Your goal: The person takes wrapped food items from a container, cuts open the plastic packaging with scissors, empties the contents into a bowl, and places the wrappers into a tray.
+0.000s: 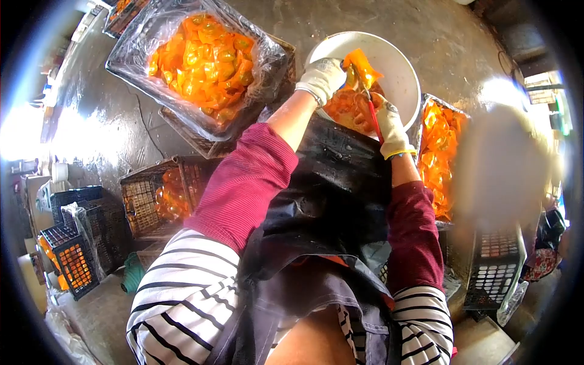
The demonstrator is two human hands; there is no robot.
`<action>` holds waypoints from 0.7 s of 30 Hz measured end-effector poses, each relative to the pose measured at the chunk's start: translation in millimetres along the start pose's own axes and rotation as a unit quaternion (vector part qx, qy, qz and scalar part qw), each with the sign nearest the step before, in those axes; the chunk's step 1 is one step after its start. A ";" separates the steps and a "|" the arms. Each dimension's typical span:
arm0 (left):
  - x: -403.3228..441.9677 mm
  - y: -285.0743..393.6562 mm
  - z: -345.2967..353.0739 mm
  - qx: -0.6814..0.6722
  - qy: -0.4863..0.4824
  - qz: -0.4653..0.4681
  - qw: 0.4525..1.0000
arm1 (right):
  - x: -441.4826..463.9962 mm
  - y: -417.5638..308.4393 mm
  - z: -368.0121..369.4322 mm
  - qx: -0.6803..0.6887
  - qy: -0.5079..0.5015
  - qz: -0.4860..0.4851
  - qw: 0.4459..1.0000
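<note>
Over a white bucket, my left hand in a pale glove is closed on an orange piece. My right hand, gloved with a yellow cuff, is wrapped round red-handled scissors, whose blades meet the orange piece. More reddish-orange pieces lie inside the bucket below both hands. A black apron covers my lap in front of the bucket.
A plastic-lined crate heaped with orange pieces stands at the upper left. Another crate of orange pieces is right of the bucket. Black crates stand at the left, another at the lower right. A blurred pale shape covers part of the right side.
</note>
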State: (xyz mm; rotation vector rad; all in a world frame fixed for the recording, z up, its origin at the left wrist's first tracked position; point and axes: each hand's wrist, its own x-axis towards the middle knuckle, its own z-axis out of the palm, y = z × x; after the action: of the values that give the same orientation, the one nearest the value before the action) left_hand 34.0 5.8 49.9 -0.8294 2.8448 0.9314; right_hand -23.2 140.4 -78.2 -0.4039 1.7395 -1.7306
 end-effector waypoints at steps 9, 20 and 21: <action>34.9 -32.7 57.1 -0.546 -0.107 0.186 0.810 | -8.8 -40.6 3.9 0.005 0.018 0.097 0.995; 20.5 -10.2 34.7 -0.156 0.057 0.257 0.952 | -0.2 -24.7 -7.5 0.117 0.027 0.061 0.991; 22.5 -7.3 37.3 -0.222 0.045 0.270 0.936 | -3.2 -28.9 -7.4 0.129 0.012 0.042 0.991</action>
State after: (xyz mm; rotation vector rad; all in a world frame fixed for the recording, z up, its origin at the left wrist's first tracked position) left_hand 13.6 11.0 11.0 -0.0700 3.0386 1.6786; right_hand -31.8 145.7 -50.0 -0.1941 1.5007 -1.8748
